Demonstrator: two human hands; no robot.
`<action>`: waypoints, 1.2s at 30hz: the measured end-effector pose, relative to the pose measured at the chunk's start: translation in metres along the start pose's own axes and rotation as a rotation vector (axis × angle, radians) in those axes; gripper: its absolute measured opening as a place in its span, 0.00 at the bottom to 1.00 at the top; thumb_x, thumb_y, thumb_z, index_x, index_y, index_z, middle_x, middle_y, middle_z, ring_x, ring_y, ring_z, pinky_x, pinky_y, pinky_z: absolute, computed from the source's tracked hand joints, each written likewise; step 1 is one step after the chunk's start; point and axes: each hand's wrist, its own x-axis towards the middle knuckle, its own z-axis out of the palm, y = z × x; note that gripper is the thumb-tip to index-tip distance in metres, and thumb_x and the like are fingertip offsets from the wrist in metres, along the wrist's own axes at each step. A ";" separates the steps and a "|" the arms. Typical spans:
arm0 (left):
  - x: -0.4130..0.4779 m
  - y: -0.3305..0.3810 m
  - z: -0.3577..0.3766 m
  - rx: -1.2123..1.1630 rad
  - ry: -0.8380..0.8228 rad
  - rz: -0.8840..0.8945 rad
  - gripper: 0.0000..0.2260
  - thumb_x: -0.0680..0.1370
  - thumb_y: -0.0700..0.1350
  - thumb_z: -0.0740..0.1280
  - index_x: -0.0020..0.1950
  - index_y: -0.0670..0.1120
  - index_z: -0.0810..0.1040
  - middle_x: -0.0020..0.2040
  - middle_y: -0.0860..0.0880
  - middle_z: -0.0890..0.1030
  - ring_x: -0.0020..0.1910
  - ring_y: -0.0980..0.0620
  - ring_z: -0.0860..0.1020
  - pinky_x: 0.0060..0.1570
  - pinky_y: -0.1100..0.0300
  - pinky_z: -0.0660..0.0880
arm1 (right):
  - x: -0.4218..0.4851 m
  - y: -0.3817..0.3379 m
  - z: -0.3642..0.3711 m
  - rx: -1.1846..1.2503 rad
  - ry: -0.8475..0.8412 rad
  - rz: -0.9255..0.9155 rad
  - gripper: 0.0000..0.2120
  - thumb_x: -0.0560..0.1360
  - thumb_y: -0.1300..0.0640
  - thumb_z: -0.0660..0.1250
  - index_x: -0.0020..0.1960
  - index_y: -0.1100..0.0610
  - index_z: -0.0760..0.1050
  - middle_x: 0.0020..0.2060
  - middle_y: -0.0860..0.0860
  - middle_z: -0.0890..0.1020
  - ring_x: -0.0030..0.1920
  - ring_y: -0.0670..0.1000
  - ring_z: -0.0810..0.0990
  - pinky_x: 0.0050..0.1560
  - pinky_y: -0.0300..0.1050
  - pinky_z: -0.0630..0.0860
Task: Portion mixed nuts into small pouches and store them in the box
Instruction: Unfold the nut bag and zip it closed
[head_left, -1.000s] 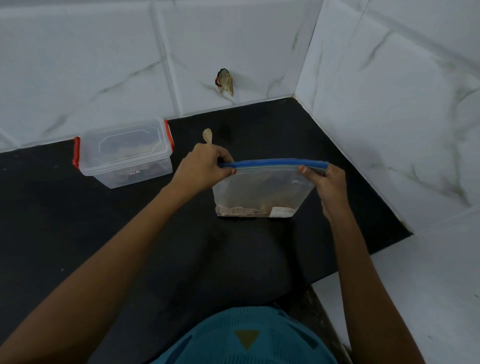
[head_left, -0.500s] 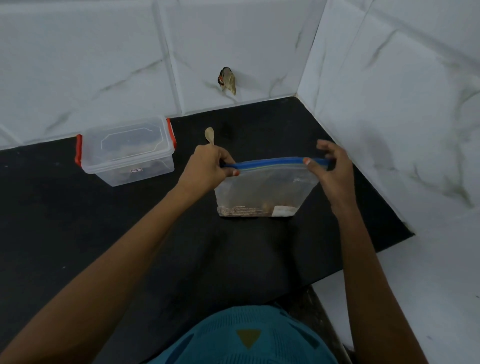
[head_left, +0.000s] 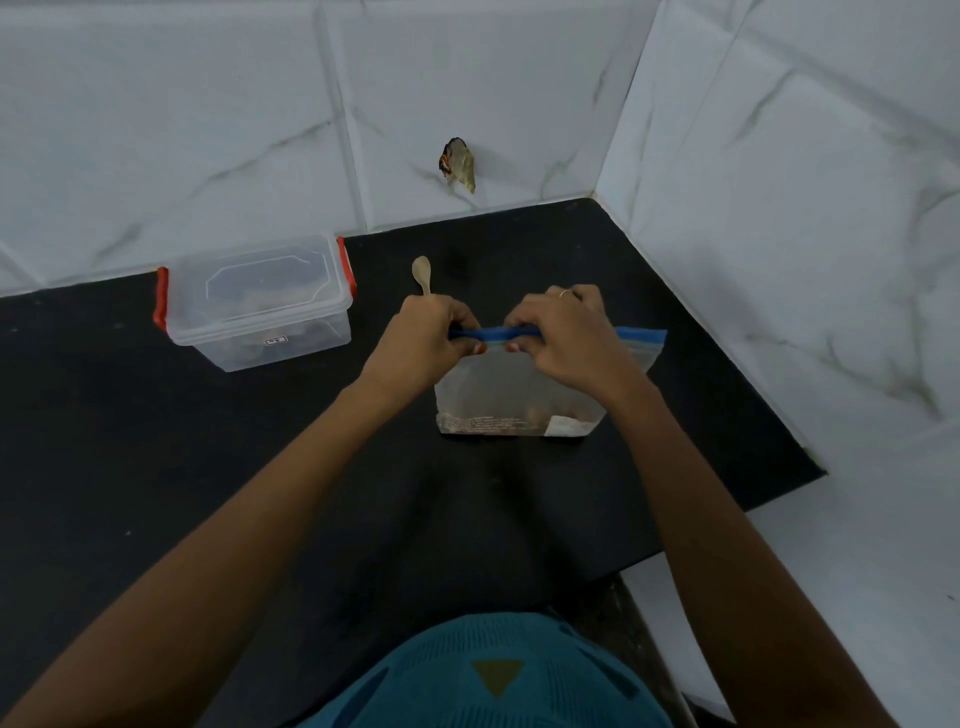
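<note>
Head view, single frame.

- Zip bag (head_left: 519, 384): clear plastic, stands upright on the black counter (head_left: 208, 467), near the right wall corner. Brownish nuts (head_left: 535, 413) sit in its bottom; a white label (head_left: 567, 426) is on the lower right face.
- Blue zip strip (head_left: 640, 336) runs along the top edge of the bag. Its right end sticks out free past the right hand.
- Left hand (head_left: 428, 340): fingers curled, pinching the left end of the strip between thumb and fingers.
- Right hand (head_left: 569, 343): fingers curled over the strip, pinching it just beside the left hand (thumb tips nearly meet; a ring (head_left: 563, 293) shows on one finger). Whether the seal under the fingers is closed cannot be told.
- Box (head_left: 260, 304): clear, lid on, red latches (head_left: 161, 306) at both ends, dark contents dimly visible inside. It stands on the counter by the back wall, well apart from the bag, to its left.
- Wooden spoon (head_left: 422, 271): bowl shows just beyond the left hand; handle is hidden behind the hand, so whether it is held or lies on the counter cannot be told.
- Background: white marbled tiles (head_left: 208, 130) on two walls. Teal garment (head_left: 498, 675) at bottom edge.
</note>
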 end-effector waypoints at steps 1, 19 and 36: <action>-0.001 0.000 0.000 -0.008 0.011 0.007 0.11 0.75 0.39 0.67 0.57 0.40 0.78 0.54 0.44 0.79 0.47 0.60 0.72 0.52 0.67 0.68 | 0.000 0.000 0.001 -0.007 0.022 -0.001 0.09 0.75 0.56 0.65 0.54 0.53 0.77 0.50 0.48 0.80 0.52 0.47 0.72 0.61 0.45 0.55; -0.008 -0.005 0.004 -0.066 0.094 -0.057 0.10 0.76 0.40 0.66 0.57 0.40 0.78 0.52 0.44 0.80 0.46 0.58 0.73 0.48 0.68 0.69 | 0.002 0.002 -0.005 0.098 -0.032 0.057 0.11 0.73 0.56 0.68 0.55 0.51 0.77 0.51 0.47 0.78 0.54 0.47 0.71 0.64 0.45 0.52; -0.019 -0.017 0.006 -0.148 0.185 0.000 0.13 0.72 0.40 0.70 0.56 0.40 0.78 0.53 0.44 0.80 0.45 0.62 0.74 0.42 0.80 0.69 | 0.010 -0.020 0.005 0.228 -0.002 0.103 0.06 0.71 0.60 0.70 0.48 0.58 0.80 0.47 0.52 0.81 0.54 0.50 0.75 0.69 0.47 0.53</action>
